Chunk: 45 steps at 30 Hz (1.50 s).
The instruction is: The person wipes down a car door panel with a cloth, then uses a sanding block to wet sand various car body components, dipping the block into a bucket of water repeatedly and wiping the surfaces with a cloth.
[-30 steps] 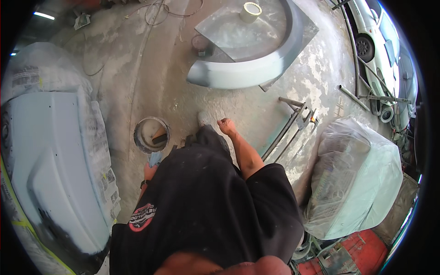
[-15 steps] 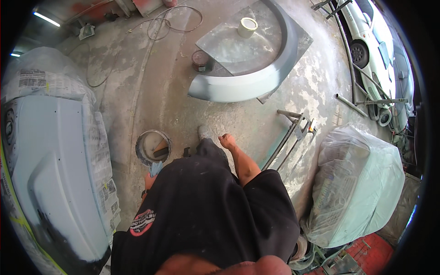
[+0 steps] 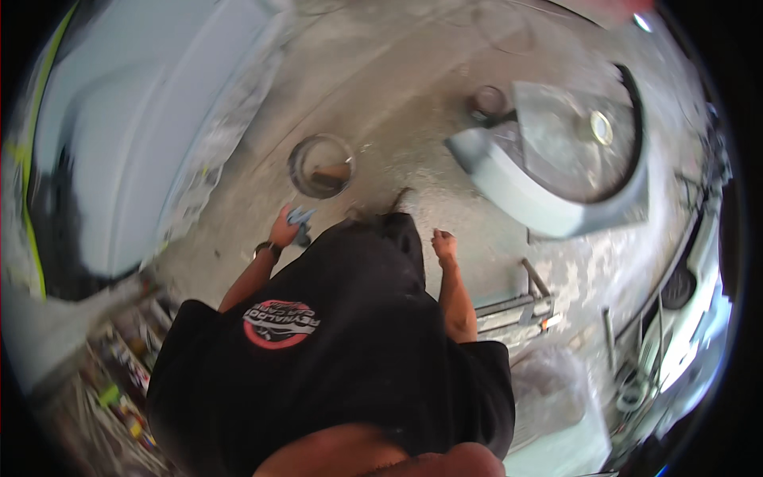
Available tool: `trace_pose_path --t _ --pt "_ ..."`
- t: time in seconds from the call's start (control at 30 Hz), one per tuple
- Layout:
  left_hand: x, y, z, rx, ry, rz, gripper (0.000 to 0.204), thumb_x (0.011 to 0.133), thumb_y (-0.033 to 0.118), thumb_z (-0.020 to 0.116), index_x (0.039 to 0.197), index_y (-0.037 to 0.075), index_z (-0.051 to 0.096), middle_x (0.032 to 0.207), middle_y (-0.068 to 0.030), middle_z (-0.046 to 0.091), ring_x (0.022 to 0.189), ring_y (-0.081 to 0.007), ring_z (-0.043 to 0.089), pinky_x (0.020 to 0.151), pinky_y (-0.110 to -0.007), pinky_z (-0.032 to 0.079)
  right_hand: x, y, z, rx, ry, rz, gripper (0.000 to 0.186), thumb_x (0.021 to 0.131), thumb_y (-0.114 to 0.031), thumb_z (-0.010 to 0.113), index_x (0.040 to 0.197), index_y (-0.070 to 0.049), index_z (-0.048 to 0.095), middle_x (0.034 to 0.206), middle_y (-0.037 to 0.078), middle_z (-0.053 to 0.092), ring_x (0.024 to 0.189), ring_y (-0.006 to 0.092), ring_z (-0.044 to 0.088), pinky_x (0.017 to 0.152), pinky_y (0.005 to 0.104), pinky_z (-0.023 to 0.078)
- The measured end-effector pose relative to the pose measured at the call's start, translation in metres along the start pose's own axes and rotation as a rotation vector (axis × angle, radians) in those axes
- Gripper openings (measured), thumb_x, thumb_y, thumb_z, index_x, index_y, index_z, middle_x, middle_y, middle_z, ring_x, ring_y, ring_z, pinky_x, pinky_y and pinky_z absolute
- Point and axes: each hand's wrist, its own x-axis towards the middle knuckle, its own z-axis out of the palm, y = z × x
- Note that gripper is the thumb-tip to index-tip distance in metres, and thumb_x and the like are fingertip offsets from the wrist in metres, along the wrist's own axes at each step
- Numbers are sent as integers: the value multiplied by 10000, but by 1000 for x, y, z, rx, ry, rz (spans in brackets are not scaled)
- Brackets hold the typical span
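Observation:
My left hand [image 3: 284, 229] is closed on a crumpled blue cloth [image 3: 300, 216], beside my dark clothing. A round bucket [image 3: 296, 167] stands on the floor just ahead of it, with a brown and dark block [image 3: 331, 178] inside. My right hand [image 3: 445, 243] hangs at my right side with fingers curled; whether anything is in them I cannot make out. Beyond it lies a curved, grey-primed body part [image 3: 548, 203] around a flat panel [image 3: 556, 111] that carries a pale round can [image 3: 601, 127].
A primed panel with masking [image 3: 119, 119] fills the upper left. Cluttered supplies [image 3: 119, 366] lie lower left. A metal stand [image 3: 509, 310] and a plastic-covered item [image 3: 556, 413] are at my right. Pipes, tires and white cars [image 3: 679, 334] line the far right. A dark red can [image 3: 486, 100] stands ahead.
My view has swung leftward: the primed panel now sits higher, the curved part has shifted right, and clutter has appeared at lower left. The blue cloth is still in my left hand.

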Motion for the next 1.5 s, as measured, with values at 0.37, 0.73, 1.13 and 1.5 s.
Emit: trace_pose_path --t 0.37,0.73,1.13,1.5 --pt "-88 38 7 -71 -165 -387 511 803 433 817 1084 23 697 1025 -142 732 967 -232 701 862 -370 539 60 -39 104 -681 -370 -571 367 935 -368 610 992 -26 731 991 269 697 968 471 656 815 516 535" --pt "-47 -102 11 57 37 -295 446 810 305 820 1096 7 652 968 -178 707 891 -353 690 773 -416 543 96 -145 397 -425 -339 -649 387 901 -241 683 1179 22 628 1084 276 672 1003 458 655 861 513 540" --pt "-50 -198 -19 339 45 -332 350 743 212 839 1000 63 653 852 -153 626 792 -363 638 672 -435 519 287 -101 659 -1008 -111 -666 784 915 -518 619 1485 -22 410 1471 274 426 1402 420 376 1119 578 359" --pt "-26 -215 -42 461 -2 -339 358 717 169 825 1010 91 635 831 -141 612 733 -374 608 617 -471 487 394 -47 669 -1151 -401 -523 500 942 -339 550 1375 -88 565 1327 176 635 1240 333 609 1029 432 501"
